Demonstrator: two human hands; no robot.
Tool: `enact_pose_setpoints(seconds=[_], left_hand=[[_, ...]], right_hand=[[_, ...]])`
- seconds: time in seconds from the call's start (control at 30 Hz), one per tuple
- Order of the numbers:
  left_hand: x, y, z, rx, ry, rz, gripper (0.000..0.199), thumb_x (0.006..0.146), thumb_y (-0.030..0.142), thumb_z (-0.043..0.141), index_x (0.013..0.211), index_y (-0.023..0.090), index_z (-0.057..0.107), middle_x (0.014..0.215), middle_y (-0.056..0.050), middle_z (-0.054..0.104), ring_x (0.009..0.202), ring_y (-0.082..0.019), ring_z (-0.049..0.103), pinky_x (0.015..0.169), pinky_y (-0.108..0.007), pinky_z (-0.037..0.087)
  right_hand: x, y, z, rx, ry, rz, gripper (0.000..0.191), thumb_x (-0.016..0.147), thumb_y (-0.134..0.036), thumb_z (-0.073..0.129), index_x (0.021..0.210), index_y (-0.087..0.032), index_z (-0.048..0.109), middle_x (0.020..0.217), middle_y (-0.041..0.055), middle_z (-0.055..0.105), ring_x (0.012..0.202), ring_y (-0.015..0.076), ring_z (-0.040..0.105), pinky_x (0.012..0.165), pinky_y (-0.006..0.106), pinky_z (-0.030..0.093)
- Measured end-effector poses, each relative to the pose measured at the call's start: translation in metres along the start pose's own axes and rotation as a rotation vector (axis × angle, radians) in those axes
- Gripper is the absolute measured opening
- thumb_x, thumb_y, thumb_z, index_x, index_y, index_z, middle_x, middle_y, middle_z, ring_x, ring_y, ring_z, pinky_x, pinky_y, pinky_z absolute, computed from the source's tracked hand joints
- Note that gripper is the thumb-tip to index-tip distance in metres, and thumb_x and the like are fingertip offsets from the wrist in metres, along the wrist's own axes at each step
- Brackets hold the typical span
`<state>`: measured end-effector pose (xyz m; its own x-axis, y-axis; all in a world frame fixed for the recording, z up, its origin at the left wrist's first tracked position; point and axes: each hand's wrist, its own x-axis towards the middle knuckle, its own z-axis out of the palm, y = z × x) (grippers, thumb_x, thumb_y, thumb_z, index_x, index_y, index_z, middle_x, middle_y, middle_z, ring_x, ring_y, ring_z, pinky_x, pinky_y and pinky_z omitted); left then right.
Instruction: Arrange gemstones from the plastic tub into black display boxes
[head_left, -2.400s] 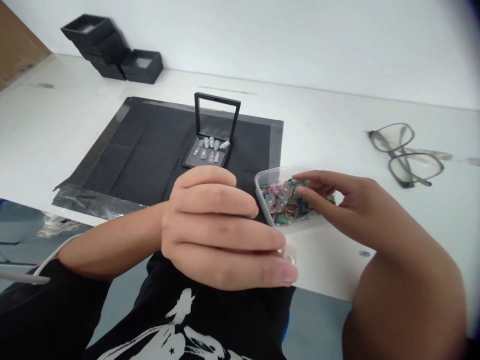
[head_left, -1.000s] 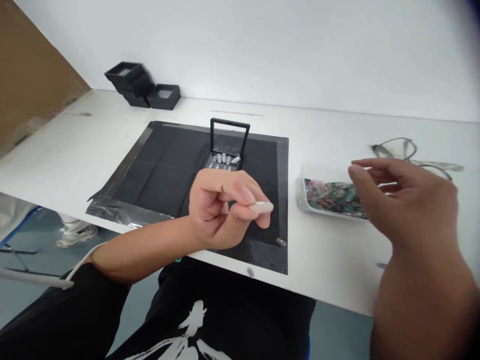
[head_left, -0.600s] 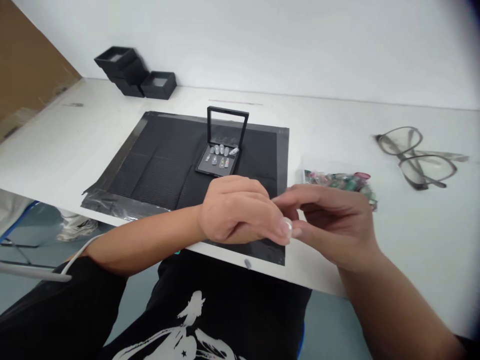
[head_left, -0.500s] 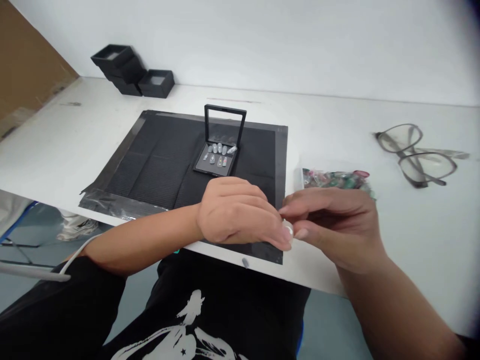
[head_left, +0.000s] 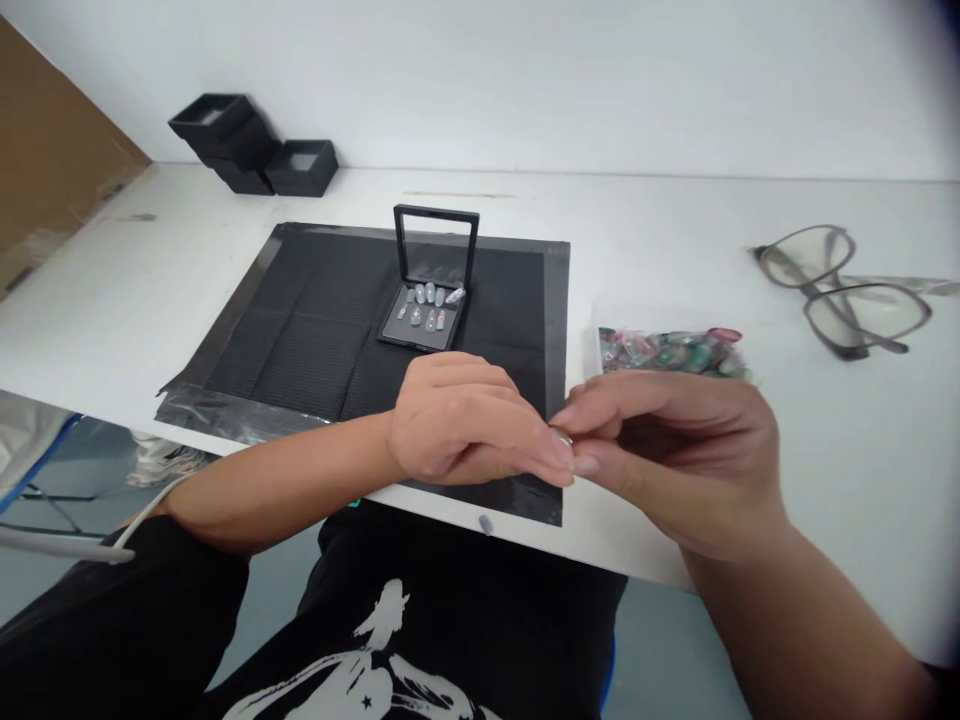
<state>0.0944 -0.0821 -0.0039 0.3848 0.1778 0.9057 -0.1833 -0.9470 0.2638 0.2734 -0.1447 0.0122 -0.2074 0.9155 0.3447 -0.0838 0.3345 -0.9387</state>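
Note:
My left hand (head_left: 476,420) is closed in a pinch over the front right of the black mat (head_left: 315,320). Its fingertips meet those of my right hand (head_left: 675,450), also pinched. Between them shows a small shiny, pale piece (head_left: 561,436), mostly covered by the fingers, which looks like a false nail. Beyond my left hand, an open black case (head_left: 386,325) with a clear raised lid stands on the mat, holding several grey decorated nails (head_left: 429,293). One small grey nail (head_left: 486,523) lies at the table's front edge.
Black boxes (head_left: 300,168) are stacked at the back left of the white table (head_left: 675,240). Behind my right hand sits a clear container of colourful pieces (head_left: 697,352). Eyeglasses (head_left: 832,290) lie at the right. A white cord (head_left: 150,505) hangs by my left forearm.
Both hands are still together at the fingertips. The pale piece between them has turned and shows less of its face. The view has shifted slightly.

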Motion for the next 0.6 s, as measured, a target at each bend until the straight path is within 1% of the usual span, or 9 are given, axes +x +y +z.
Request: enact_pose_setpoints(seconds=[0.17, 0.33, 0.43, 0.6], left_hand=[[-0.0008, -0.0002, 0.0031, -0.016, 0.036, -0.004, 0.012, 0.094, 0.027, 0.065, 0.087, 0.018, 0.063, 0.067, 0.004, 0.074, 0.054, -0.005, 0.065, 0.051, -0.017, 0.047], [-0.0021, 0.0001, 0.0039, -0.021, 0.027, -0.036, 0.012, 0.094, 0.028, 0.065, 0.088, 0.018, 0.064, 0.070, 0.004, 0.075, 0.057, -0.005, 0.067, 0.052, -0.015, 0.048], [-0.0030, -0.0002, 0.0038, -0.021, 0.009, -0.026, 0.010, 0.094, 0.028, 0.065, 0.091, 0.018, 0.065, 0.070, 0.005, 0.075, 0.057, -0.006, 0.067, 0.053, -0.017, 0.048], [-0.0031, -0.0015, 0.0031, -0.010, -0.020, 0.017, 0.013, 0.091, 0.030, 0.069, 0.090, 0.019, 0.062, 0.065, 0.007, 0.071, 0.054, -0.005, 0.064, 0.052, -0.017, 0.048]], right_hand=[[0.0012, 0.0012, 0.0003, -0.016, 0.007, -0.010, 0.017, 0.079, -0.018, 0.079, 0.090, -0.030, 0.080, 0.070, -0.0031, 0.073, 0.055, 0.0095, 0.058, 0.049, 0.023, 0.047], [0.0042, 0.0026, 0.0005, 0.077, 0.000, 0.013, 0.009, 0.081, -0.020, 0.079, 0.087, -0.026, 0.079, 0.068, -0.0018, 0.072, 0.054, 0.0083, 0.057, 0.047, 0.021, 0.046], [0.0043, 0.0033, 0.0002, 0.174, -0.035, 0.055, 0.007, 0.082, -0.021, 0.077, 0.088, -0.025, 0.078, 0.069, -0.0011, 0.072, 0.056, 0.0087, 0.060, 0.049, 0.020, 0.048], [0.0042, 0.0054, 0.0011, 0.360, -0.145, 0.093, 0.011, 0.087, -0.020, 0.073, 0.095, -0.026, 0.078, 0.074, -0.0013, 0.073, 0.062, 0.0089, 0.066, 0.054, 0.020, 0.053]])
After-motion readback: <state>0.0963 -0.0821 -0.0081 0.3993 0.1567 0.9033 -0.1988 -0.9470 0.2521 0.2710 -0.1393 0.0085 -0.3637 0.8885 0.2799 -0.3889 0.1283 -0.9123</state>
